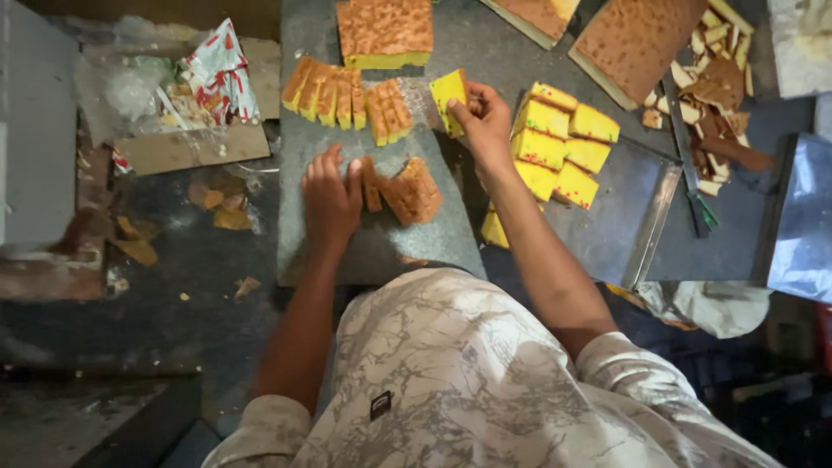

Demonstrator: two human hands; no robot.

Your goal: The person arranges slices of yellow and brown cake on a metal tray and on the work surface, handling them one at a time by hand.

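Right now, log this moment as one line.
left hand: on cake slices | right hand: holds yellow slice | stack: on tray | surface: stone slab

Looking like a small bakery workroom: cut cake slices [347,94] sitting on a grey stone slab [381,247], whole cake blocks [637,39] lying nearby, trimmed crusts [715,74] piling up, metal tray [637,208] standing by, scraps littering the dirty floor [173,286].
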